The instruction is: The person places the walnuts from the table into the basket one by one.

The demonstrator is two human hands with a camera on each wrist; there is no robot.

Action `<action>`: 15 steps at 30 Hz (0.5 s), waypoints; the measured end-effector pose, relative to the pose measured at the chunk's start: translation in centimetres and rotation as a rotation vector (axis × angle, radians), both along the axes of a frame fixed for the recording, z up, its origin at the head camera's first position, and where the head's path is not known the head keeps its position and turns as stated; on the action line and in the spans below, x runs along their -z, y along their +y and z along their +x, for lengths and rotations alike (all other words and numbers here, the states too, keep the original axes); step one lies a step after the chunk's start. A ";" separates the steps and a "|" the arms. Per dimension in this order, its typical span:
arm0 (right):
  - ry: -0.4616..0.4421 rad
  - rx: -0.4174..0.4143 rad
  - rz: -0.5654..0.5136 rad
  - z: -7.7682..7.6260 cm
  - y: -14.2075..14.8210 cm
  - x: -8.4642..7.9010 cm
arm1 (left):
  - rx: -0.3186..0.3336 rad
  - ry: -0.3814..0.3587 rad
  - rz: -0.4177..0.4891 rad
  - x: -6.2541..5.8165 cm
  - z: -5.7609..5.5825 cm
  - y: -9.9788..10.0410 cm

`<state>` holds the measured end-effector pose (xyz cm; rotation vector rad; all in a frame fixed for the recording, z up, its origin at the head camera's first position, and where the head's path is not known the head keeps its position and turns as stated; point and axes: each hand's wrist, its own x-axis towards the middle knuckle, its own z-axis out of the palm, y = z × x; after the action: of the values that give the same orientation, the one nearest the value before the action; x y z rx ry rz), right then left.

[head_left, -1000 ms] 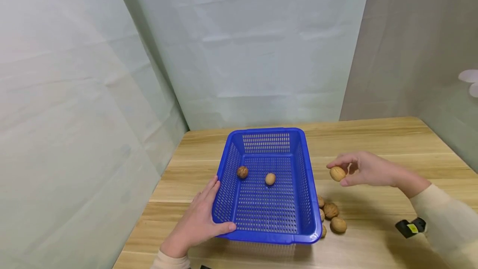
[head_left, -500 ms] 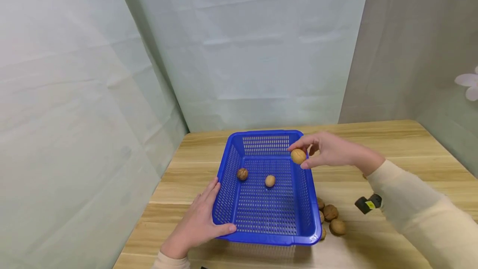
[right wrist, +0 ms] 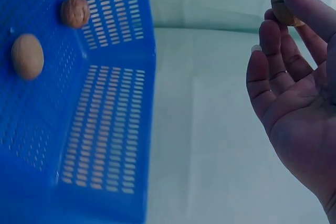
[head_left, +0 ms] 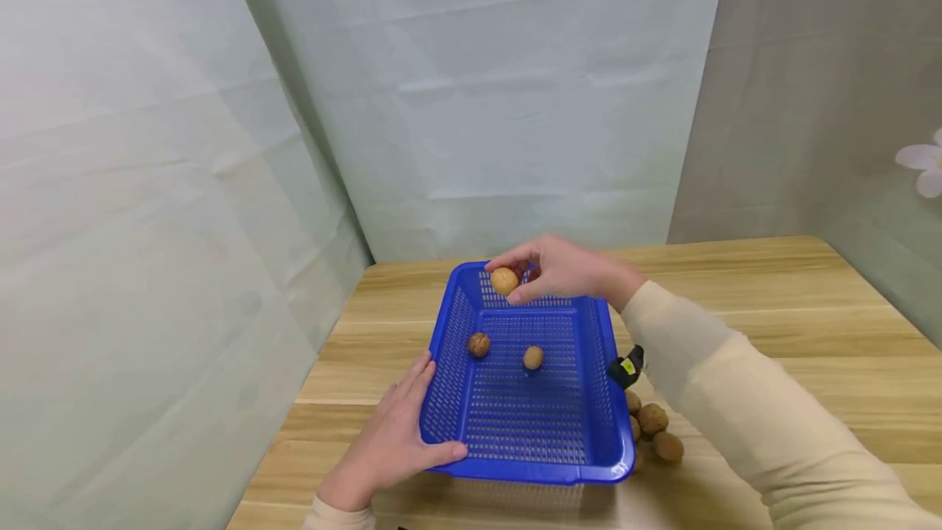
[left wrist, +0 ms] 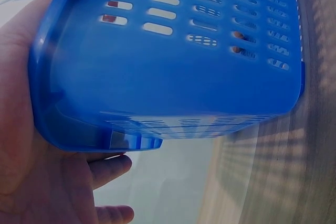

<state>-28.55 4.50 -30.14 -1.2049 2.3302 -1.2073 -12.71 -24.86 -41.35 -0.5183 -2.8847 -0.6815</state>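
Observation:
In the head view, my right hand (head_left: 565, 270) pinches a light brown walnut (head_left: 504, 280) between thumb and fingers, above the far end of a blue plastic basket (head_left: 530, 471). The same held walnut (right wrist: 284, 7) appears at the fingertips in the right wrist view. Two walnuts lie apart on the basket floor: a darker walnut (head_left: 478, 344) at the left and a paler walnut (head_left: 533, 358) near the middle. At the basket's near left corner rests my left hand (head_left: 392, 442), its fingers straight along the left side and its thumb on the front rim.
Several walnuts (head_left: 652, 419) lie on the wooden table (head_left: 780, 317) against the basket's right side, partly hidden by its rim. A pale cloth backdrop (head_left: 515, 105) rises behind the table's back edge and along its sides.
My right hand has carried the walnut leftward from right of the basket, across its right rim, to above its far end. The left hand and the basket have stayed in place.

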 end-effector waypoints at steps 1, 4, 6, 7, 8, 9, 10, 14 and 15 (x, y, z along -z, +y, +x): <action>-0.006 -0.001 -0.013 -0.4 -0.4 0.2 | 0.000 -0.004 0.000 0.0 0.0 0.0; -0.022 0.008 -0.045 -1.3 -1.5 0.8 | 0.001 -0.008 0.005 0.0 0.1 0.0; -0.036 0.013 -0.069 -2.0 -2.0 1.3 | 0.002 -0.004 0.005 -0.1 0.2 0.0; -0.043 0.017 -0.080 -2.3 -2.2 1.5 | 0.001 -0.002 0.006 -0.1 0.2 -0.1; -0.052 0.021 -0.091 -2.6 -2.4 1.8 | 0.000 -0.002 0.006 -0.1 0.2 -0.1; -0.058 0.030 -0.095 -2.8 -2.5 2.1 | 0.000 0.001 0.004 -0.1 0.2 -0.1; -0.068 0.038 -0.097 -3.0 -2.6 2.5 | -0.002 -0.001 0.002 -0.1 0.3 -0.1; -0.097 0.072 -0.075 -3.5 -2.7 3.7 | -0.010 -0.014 0.002 -0.2 0.4 -0.1; -0.107 0.081 -0.061 -3.6 -2.7 4.1 | -0.012 -0.015 0.000 -0.2 0.4 0.0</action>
<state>-32.13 1.81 -34.20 -1.0470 2.2986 -1.3446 -12.26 -24.91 -41.18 -0.4980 -2.8995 -0.6872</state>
